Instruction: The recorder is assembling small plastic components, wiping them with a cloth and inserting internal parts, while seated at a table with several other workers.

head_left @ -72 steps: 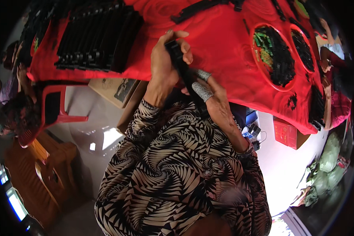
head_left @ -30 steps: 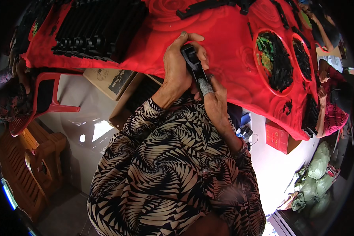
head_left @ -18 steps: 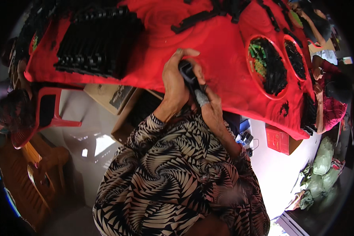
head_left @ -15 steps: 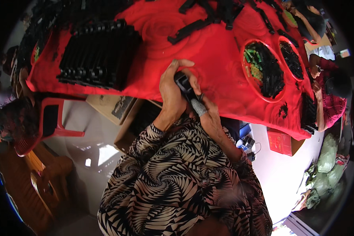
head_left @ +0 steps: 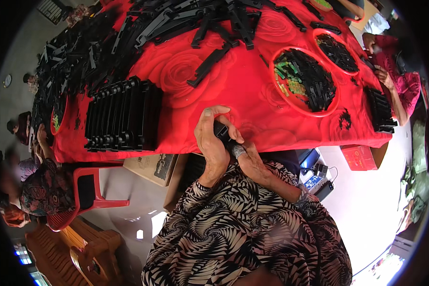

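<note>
Both hands come together just over the near edge of the red table, around a black plastic piece (head_left: 221,131) seen nearly end-on. My left hand (head_left: 209,143) curves round its left side, with thumb and forefinger raised above it. On the other side, my right hand (head_left: 250,159) grips the piece with bent fingers; a grey wrap (head_left: 238,150) covers part of one of them. Most of the piece is hidden behind the fingers. To the left stands a row of black slotted plastic bars (head_left: 121,117), packed side by side.
A heap of long black plastic strips (head_left: 162,24) spreads over the red cloth (head_left: 176,71) at the far left. Two red-rimmed trays (head_left: 306,114) hold small black, green and yellow pieces. Cardboard boxes (head_left: 148,167) and a red chair (head_left: 88,190) stand below left. Other people sit at both sides.
The view has shifted, so the table sits lower and more of the strip heap shows. My hands remain together round the black piece.
</note>
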The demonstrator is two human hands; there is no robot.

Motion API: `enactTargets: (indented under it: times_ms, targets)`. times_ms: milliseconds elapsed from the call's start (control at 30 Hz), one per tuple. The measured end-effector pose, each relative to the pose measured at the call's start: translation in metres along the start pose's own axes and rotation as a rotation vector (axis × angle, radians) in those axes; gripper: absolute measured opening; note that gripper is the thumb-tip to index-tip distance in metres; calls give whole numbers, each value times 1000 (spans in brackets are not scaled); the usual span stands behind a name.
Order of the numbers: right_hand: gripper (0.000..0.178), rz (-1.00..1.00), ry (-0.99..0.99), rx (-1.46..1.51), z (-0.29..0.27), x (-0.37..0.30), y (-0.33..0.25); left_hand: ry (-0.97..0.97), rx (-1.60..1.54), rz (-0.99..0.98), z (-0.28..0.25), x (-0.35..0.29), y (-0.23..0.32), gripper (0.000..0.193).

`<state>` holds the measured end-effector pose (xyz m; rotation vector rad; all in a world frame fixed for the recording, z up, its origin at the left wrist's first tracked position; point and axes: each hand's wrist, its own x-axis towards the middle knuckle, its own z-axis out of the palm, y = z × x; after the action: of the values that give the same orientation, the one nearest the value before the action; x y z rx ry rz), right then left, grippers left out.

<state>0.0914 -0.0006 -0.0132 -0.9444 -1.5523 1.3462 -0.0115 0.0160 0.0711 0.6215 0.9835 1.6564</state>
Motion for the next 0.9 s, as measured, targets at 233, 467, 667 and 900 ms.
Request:
enactTargets:
  times_ms: [233,467,667,900]
  targets:
    - [7,75,94,215,9,-4,-13,-2,59,13,1,-2,-1,39]
    - [14,5,-64,99,0,3,-6,49,-67,-47,-15,5,-2,35]
    - [25,-164,-26,-143,-2,-3,-15,86,-261,-95,-46,37,-1,32]
    - [43,-235,-132,-515,-20,-16,-29,66,-234,-116,-67,60,2,33]
